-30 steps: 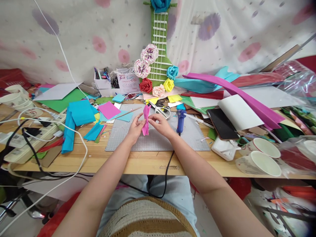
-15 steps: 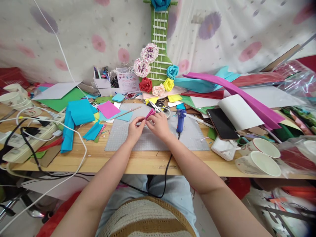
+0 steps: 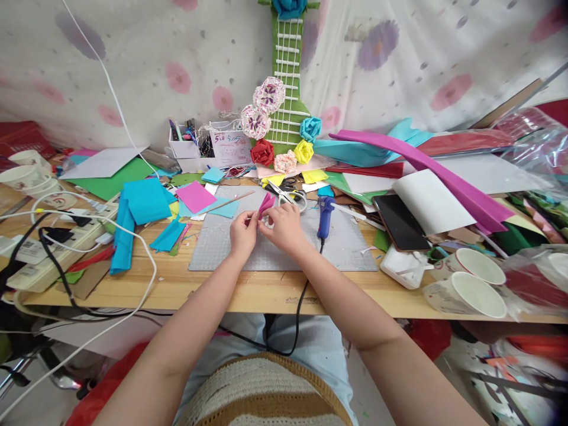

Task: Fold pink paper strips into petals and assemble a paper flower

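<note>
A small piece of folded pink paper stands above the grey cutting mat, fanned out at its upper end. My left hand pinches it low down between thumb and fingers. From the other side, the closed fingertips of my right hand meet at the paper's lower end, which they partly hide. Just beyond my right hand lie scissors with grey and yellow handles. A blue glue gun rests on the mat to the right, its cord running down over the table edge.
Blue paper pieces, a pink square and a wooden stick lie left. A power strip with cables is farther left. A phone and paper cups stand right. A green guitar-shaped piece with paper flowers leans behind.
The pink paper has shifted slightly left and now stands more upright, its top spread wider. My right fingers have moved down a little toward its lower end.
</note>
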Demonstrator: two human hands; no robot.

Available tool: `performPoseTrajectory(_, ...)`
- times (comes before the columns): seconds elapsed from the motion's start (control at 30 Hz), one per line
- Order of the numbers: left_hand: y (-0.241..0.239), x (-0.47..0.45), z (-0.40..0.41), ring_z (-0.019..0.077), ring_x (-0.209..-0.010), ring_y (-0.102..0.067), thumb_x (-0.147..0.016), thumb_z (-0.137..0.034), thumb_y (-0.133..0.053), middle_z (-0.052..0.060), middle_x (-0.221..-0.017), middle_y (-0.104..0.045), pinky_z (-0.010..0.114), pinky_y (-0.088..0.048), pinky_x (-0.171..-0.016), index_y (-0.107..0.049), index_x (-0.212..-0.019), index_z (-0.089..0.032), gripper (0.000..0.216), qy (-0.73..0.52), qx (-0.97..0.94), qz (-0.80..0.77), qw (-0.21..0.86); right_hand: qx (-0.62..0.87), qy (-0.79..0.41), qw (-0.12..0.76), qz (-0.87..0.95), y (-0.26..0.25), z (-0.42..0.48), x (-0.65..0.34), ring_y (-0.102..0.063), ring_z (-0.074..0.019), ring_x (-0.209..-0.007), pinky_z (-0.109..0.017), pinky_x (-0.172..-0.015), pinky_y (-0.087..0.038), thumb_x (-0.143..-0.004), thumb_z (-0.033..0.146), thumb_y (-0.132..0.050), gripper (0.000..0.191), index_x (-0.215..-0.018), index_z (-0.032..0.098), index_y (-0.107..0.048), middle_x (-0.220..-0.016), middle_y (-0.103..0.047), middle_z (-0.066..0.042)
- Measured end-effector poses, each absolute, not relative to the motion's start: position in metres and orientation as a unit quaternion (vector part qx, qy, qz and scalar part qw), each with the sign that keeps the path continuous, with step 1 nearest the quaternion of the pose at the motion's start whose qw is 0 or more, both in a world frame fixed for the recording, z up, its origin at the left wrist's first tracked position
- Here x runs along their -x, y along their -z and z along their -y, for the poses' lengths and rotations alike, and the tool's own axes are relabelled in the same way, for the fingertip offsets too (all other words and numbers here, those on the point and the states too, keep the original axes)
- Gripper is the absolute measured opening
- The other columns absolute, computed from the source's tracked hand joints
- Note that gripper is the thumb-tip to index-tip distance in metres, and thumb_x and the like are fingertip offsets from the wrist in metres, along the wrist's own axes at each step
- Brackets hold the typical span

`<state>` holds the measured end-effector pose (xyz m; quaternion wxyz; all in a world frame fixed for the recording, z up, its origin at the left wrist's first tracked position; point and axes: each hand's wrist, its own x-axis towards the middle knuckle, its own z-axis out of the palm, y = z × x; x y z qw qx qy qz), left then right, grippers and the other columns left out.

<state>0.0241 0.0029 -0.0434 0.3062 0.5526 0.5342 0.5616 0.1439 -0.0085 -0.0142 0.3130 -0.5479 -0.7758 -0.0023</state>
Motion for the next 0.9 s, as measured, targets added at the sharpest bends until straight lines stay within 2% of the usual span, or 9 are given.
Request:
performPoseTrajectory(0.17, 0.046, -0.023, -0.006, 0.0119, -0.064, -0.055, -0.08, -0.039, -0.052, 0.002, -0.071, -0.063, 0.022, -0.042, -0.062, -0.062, -0.075, -0.017, 0.024, -0.567, -0.561, -0.543, 0.262, 0.556, -0.023, 0.303, 0.774, 0.014, 0.013, -0.138, -0.05, -0.0222, -0.083, -0.036, -0.083, -0.028, -0.076, 0.034, -0.057, 0.028, -0.099, 0.018, -0.059, -0.073, -0.066, -0.003)
performPoseTrajectory(0.37, 0.05, -0.022, -0.008, 0.0129, -0.067, -0.055, -0.081, -0.038, -0.05, 0.003, -0.073, -0.063, 0.024, -0.043, -0.066, -0.061, -0.076, -0.017, 0.025, -0.581, -0.563, -0.541, 0.232, 0.574, -0.003, 0.268, 0.773, 0.015, 0.015, -0.134, -0.05, -0.0253, -0.091, -0.035, -0.08, -0.03, -0.081, 0.039, -0.05, 0.034, -0.108, 0.019, -0.054, -0.093, -0.065, -0.008)
performPoseTrajectory(0.53, 0.05, -0.023, -0.009, 0.0132, -0.071, -0.057, -0.082, -0.038, -0.049, 0.003, -0.076, -0.063, 0.024, -0.043, -0.069, -0.06, -0.075, -0.017, 0.024, -0.584, -0.573, -0.53, 0.221, 0.589, -0.017, 0.26, 0.765, 0.016, 0.014, -0.13, -0.051, -0.0238, -0.088, -0.034, -0.079, -0.03, -0.082, 0.026, -0.046, 0.028, -0.108, 0.019, -0.053, -0.089, -0.066, -0.007)
performPoseTrajectory(0.63, 0.049, -0.022, -0.01, 0.0131, -0.072, -0.056, -0.081, -0.038, -0.05, 0.003, -0.076, -0.063, 0.024, -0.043, -0.069, -0.06, -0.075, -0.017, 0.024, -0.589, -0.564, -0.535, 0.221, 0.582, -0.049, 0.278, 0.762, 0.015, 0.013, -0.131, -0.052, -0.0224, -0.086, -0.033, -0.079, -0.031, -0.077, 0.022, -0.047, 0.034, -0.111, 0.019, -0.051, -0.084, -0.065, -0.005)
performPoseTrajectory(0.77, 0.047, -0.02, -0.01, 0.0109, -0.062, -0.052, -0.08, -0.038, -0.05, 0.0, -0.066, -0.06, 0.022, -0.041, -0.061, -0.059, -0.073, -0.017, 0.024, -0.596, -0.528, -0.548, 0.254, 0.571, -0.105, 0.34, 0.74, 0.009, 0.01, -0.138, -0.054, -0.0198, -0.083, -0.032, -0.08, -0.033, -0.075, 0.025, -0.048, 0.042, -0.116, 0.015, -0.045, -0.076, -0.062, -0.002)
performPoseTrajectory(0.9, 0.045, -0.023, -0.011, 0.0088, -0.056, -0.051, -0.078, -0.037, -0.054, -0.001, -0.062, -0.058, 0.02, -0.042, -0.057, -0.057, -0.071, -0.016, 0.022, -0.621, -0.464, -0.529, 0.344, 0.548, -0.143, 0.396, 0.723, 0.004, 0.007, -0.147, -0.053, -0.0189, -0.082, -0.032, -0.08, -0.035, -0.077, 0.032, -0.052, 0.03, -0.103, 0.018, -0.049, -0.076, -0.062, -0.001)
